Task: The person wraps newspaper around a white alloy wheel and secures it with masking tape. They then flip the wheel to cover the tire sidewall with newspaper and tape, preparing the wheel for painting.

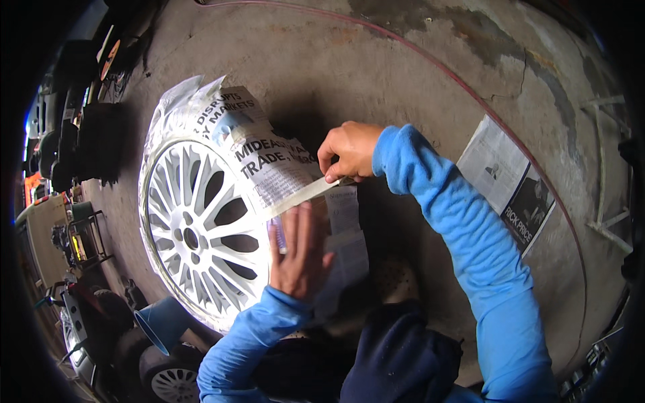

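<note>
A white multi-spoke wheel rim point(190, 237) stands upright on its tyre, which is wrapped all round in newspaper point(269, 161). Across the paper runs a strip of pale masking tape point(304, 195). My right hand point(351, 151) pinches the tape's far end between thumb and fingers. Below the strip, my left hand point(300, 252) lies with fingers stretched out against the papered tyre, its fingertips close to the tape. Both forearms wear blue sleeves.
A red hose point(463, 84) curves over the concrete floor on the right, beside a loose newspaper sheet point(500, 176). At lower left are a blue bucket point(163, 324) and another wheel point(173, 379). A metal frame point(605, 168) stands at far right.
</note>
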Tool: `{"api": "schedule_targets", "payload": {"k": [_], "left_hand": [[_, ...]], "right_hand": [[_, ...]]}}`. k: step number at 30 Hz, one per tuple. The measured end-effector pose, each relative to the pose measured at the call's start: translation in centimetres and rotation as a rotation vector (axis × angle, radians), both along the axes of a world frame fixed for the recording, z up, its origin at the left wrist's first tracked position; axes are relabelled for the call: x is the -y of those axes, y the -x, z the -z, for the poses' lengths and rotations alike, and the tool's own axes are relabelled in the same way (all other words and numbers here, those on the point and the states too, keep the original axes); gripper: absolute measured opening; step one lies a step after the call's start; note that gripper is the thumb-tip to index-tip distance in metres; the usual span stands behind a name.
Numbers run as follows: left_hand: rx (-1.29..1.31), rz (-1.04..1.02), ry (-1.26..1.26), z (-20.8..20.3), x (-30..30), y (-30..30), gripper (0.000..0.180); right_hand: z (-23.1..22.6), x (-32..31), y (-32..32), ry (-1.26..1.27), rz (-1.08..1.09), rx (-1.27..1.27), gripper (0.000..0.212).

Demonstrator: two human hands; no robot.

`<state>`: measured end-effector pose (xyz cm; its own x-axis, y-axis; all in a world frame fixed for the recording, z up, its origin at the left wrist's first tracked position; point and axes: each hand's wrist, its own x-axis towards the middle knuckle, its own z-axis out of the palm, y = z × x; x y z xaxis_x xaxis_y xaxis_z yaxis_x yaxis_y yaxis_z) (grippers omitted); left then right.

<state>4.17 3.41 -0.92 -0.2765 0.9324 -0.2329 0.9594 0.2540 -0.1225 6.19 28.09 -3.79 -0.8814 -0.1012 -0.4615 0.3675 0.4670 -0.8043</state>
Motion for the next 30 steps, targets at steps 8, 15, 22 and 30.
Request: {"api": "schedule_targets", "payload": {"k": [8, 15, 22, 30], "left_hand": [[-0.379, 0.155, 0.526, 4.1, -1.8, -2.7, 0.088], [-0.523, 0.222, 0.771, 4.7, -3.4, -3.1, 0.086], [-0.525, 0.232, 0.754, 4.8, -3.5, -2.8, 0.086], [-0.518, 0.251, 0.705, 4.4, -3.0, -2.4, 0.087]], "right_hand": [[-0.3, 0.3, 1.0, -0.139, -0.080, 0.011, 0.019], [1.3, 0.6, 0.6, -0.050, -0.003, 0.045, 0.019], [4.2, 1.1, 1.5, 0.084, 0.023, 0.065, 0.022], [5.0, 1.4, 1.7, 0.064, 0.023, 0.070, 0.027]]}}
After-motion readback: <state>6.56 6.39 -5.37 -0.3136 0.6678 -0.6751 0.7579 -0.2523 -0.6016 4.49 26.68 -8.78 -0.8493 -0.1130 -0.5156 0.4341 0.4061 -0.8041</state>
